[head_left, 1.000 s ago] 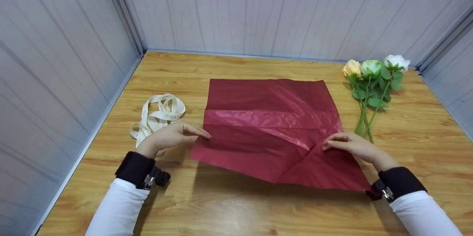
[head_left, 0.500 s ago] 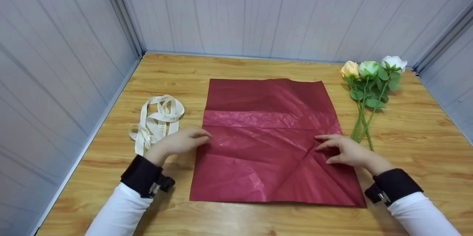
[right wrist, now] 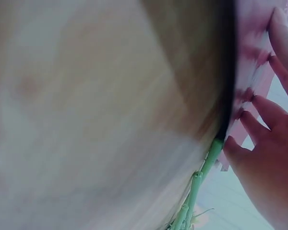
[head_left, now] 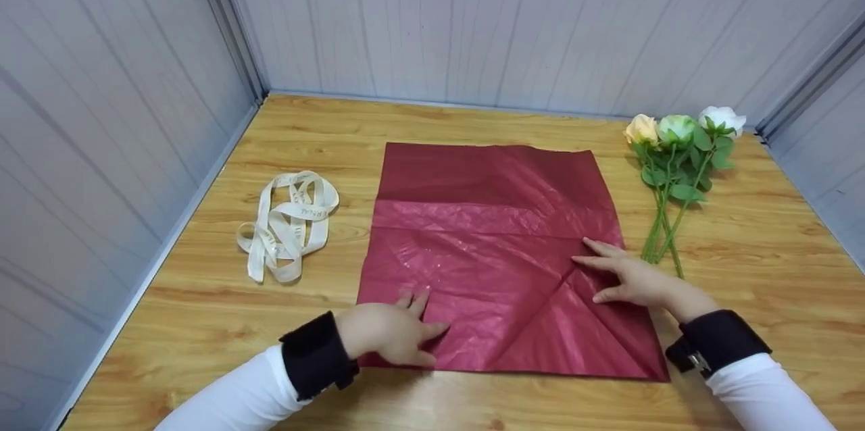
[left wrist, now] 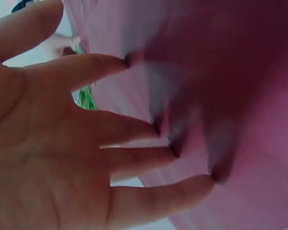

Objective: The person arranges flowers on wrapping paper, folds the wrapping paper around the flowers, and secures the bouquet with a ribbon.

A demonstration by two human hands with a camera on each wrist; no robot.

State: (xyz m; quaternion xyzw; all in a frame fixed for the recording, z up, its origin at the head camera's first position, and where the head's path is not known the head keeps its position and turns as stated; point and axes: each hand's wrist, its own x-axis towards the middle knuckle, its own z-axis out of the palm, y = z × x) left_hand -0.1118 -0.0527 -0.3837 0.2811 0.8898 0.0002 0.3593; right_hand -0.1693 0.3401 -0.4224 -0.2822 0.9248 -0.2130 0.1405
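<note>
I have the creased red sheet point(head_left: 503, 259) lying on the table point(head_left: 513, 411), between ribbon point(head_left: 304, 211) and flowers point(head_left: 688, 161). Both hands grasp nothing, fingers spread on it — presumably to steady it: the left hand point(head_left: 388, 333) near its near-left corner, the right hand point(head_left: 636, 284) inside its right edge. Stems point(head_left: 654, 232) reach close beside the latter, so I judge the left side — wood between sheet and ribbon — roomier.

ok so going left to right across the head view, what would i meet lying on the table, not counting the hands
Cream ribbon, dark red sheet, peach flower, green flower, white flower.
</note>
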